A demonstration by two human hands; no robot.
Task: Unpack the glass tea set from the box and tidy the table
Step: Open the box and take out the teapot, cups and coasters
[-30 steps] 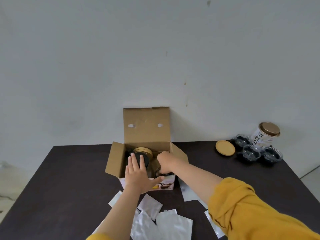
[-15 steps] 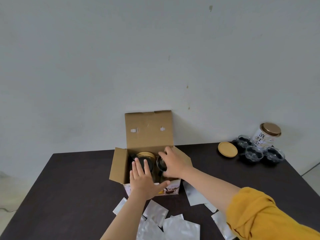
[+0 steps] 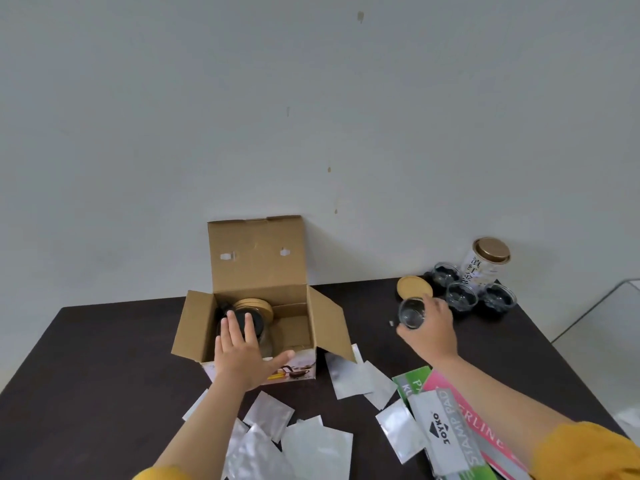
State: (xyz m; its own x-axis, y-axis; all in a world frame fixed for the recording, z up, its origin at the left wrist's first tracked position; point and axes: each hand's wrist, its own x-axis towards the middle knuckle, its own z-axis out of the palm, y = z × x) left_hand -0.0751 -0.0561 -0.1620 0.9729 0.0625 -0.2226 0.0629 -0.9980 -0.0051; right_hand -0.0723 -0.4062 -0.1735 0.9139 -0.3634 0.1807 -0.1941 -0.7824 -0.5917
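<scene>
So the bench (image 3: 104,358) is a dark one against the wall, and the cardboard box (image 3: 242,306) sits mid-bench with its flaps open. Big change from a second ago: the right hand (image 3: 429,327) was down inside the box, and now it's out and over to the right with a small glass cup (image 3: 412,313) in its grip, fingers wrapped round the body. That's one more piece unpacked, I'd say, and it looks headed for the three cups (image 3: 460,296) already parked by the lidded jar (image 3: 485,261) and the loose round lid (image 3: 414,288) at the far right.

The left hand (image 3: 242,355) hasn't gone anywhere, flat and open on the box's near edge, holding nothing, just steadying it. The glass teapot (image 3: 249,320) with its wooden lid is still inside.

The cup is tipped over: mouth pointing roughly back at the camera and up, long axis leaning toward the viewer rather than upright. Foil sachets (image 3: 311,445) and the stamp pad packs (image 3: 450,427) still litter the front, so tidying hasn't started.
</scene>
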